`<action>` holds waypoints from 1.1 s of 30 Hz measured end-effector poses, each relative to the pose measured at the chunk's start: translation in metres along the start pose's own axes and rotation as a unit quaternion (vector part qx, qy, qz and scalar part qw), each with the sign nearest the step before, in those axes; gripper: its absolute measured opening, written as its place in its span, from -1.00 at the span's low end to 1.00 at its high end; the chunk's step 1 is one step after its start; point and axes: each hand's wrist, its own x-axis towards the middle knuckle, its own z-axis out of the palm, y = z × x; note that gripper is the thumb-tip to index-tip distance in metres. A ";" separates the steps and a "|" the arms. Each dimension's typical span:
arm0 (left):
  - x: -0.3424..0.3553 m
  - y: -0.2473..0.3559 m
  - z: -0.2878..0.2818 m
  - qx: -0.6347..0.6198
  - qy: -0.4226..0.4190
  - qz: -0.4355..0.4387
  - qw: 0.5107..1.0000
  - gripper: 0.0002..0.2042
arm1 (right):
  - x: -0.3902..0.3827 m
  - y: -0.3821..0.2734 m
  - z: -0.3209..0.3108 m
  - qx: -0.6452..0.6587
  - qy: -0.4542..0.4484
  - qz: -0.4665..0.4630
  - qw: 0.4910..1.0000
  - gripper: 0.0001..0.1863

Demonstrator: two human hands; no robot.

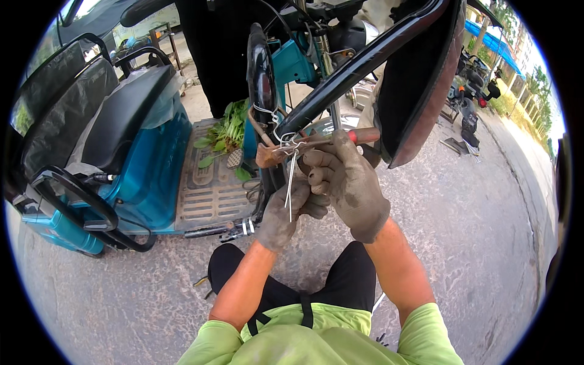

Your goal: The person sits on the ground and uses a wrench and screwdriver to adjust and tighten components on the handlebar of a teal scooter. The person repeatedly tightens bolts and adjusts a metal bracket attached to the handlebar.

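Note:
My right hand (353, 188), in a grey work glove, is closed with its thumb and fingers at the shaft of a screwdriver (367, 135) with a worn red-brown handle. The shaft points left to a twist of white wire (292, 145) around a rusty metal bracket (267, 156) and a black frame tube (263, 79). Two loose wire ends (290, 188) hang down in front of my left hand (285, 213). That gloved hand is closed below the bracket, beside the black post; what lies in its fingers is hidden.
A blue three-wheeler with a black seat (125, 121) and a ridged footboard (213, 188) stands at left. Green leafy stalks (230, 128) lie on the footboard. A thick black tube (365, 61) slants above my hands, beside a dark padded panel (420, 85). Scrap parts (468, 128) lie at right.

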 end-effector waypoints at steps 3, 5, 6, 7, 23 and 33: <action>-0.036 0.045 -0.012 -0.070 0.021 -0.018 0.997 -0.43 | 0.009 -0.003 -0.016 0.158 -0.067 0.052 0.984 -0.47; -0.037 0.072 -0.010 -0.051 -0.012 0.003 0.999 -0.38 | 0.014 -0.002 -0.018 0.243 -0.081 0.080 0.963 -0.53; -0.036 0.083 -0.005 -0.031 -0.032 -0.016 0.999 -0.39 | 0.016 -0.001 -0.017 0.230 -0.045 0.060 0.970 -0.55; -0.031 0.090 0.000 -0.010 -0.058 -0.028 0.998 -0.39 | 0.017 -0.001 -0.014 0.224 -0.052 0.041 0.972 -0.56; 0.037 0.020 0.066 0.135 0.009 0.126 0.983 -0.62 | 0.000 -0.069 0.036 -0.455 -0.024 -0.165 0.875 -0.51; 0.017 0.021 0.016 0.344 -0.088 0.242 0.903 -0.82 | 0.022 -0.031 0.013 -0.020 0.034 -0.002 0.999 -0.58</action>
